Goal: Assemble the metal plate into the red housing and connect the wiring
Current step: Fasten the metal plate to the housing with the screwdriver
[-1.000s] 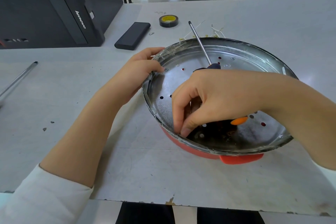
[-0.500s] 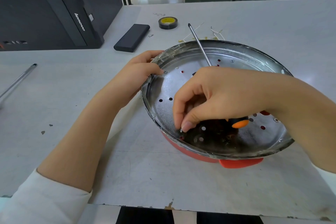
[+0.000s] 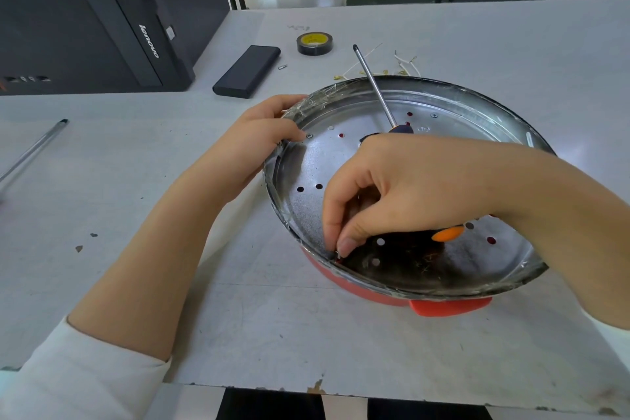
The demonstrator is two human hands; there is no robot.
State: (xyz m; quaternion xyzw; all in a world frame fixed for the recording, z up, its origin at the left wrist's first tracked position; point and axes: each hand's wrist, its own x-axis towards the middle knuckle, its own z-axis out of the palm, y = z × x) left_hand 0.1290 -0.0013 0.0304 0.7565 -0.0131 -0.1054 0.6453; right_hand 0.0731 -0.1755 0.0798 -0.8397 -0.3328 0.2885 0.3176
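**Plate seated in housing; fastening under way**

Grey worktable [image 3: 136,181], scuffed, with a black Lenovo desktop case [image 3: 85,31] at far left. Beyond the work: black power bank [image 3: 247,72], roll of black tape [image 3: 314,43], loose white wires with brass terminals [image 3: 405,66].

Perforated metal plate [image 3: 453,133] sitting inside red housing [image 3: 450,305], housing visible only as a rim and tab below the plate's near edge. One screw already seated near the left rim, another near the far rim. Several holes open, red showing through some.

Left hand [image 3: 269,133] gripping the plate's far-left rim, thumb on the plate face, fingers curled over the edge. Right hand [image 3: 402,187] with thumb and forefinger pinched together at the plate's near-left edge, apparently on a small screw [image 3: 337,254]; too small to confirm. Screwdriver [image 3: 375,89] lying across the plate, orange handle end poking out beneath the right wrist; held or merely resting under the palm, cannot tell.

Judgement: plate placement done, screwing partly done. Remaining holes not yet filled. Wiring apparently unconnected, leads well apart from the housing.
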